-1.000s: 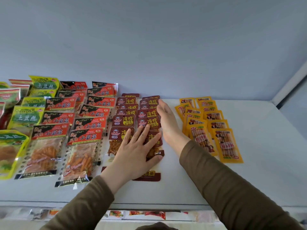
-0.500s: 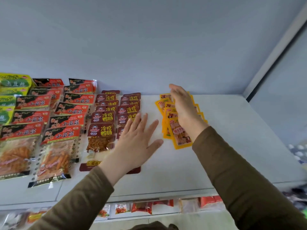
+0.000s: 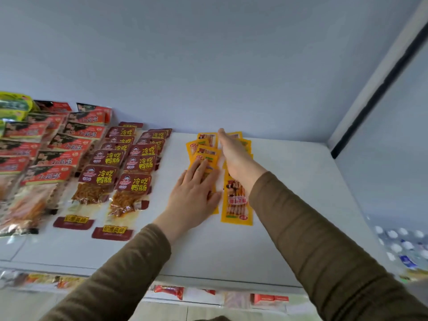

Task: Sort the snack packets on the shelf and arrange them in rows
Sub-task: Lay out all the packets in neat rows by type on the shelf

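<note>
While both hands work at the yellow packets (image 3: 236, 200), the rest of the white shelf (image 3: 301, 193) stock lies in overlapping rows to the left. The yellow packets sit in two short columns near the shelf's back wall (image 3: 208, 66), right of centre, well apart from the maroon packets (image 3: 108, 167).

Left hand (image 3: 196, 191): palm down, fingers straight and held together, pressing flat on the near end of the left yellow column. It grips nothing.

Right hand (image 3: 234, 156): stretched forward along the right yellow column, fingers extended and together, the fingertips reaching the rearmost packets by the wall. The hand stands partly on its edge between the two columns; it touches the packets, and no curl or pinch is visible. The nearest packet of the right column lies uncovered below the wrist, its clear window showing stick-shaped snacks.

Both forearms wear olive-brown sleeves (image 3: 312, 239).

Maroon packets: two columns, shingled from back to front, yellow lettering on each. Red-and-black packets (image 3: 62, 156): two or more columns just beside the maroon ones, further left, partly cut by the frame edge. Green packets (image 3: 14, 107): at the far left rear corner, mostly out of view.

Lower shelf (image 3: 169, 291) beneath the front lip holds assorted packets, too blurred to identify.
</note>
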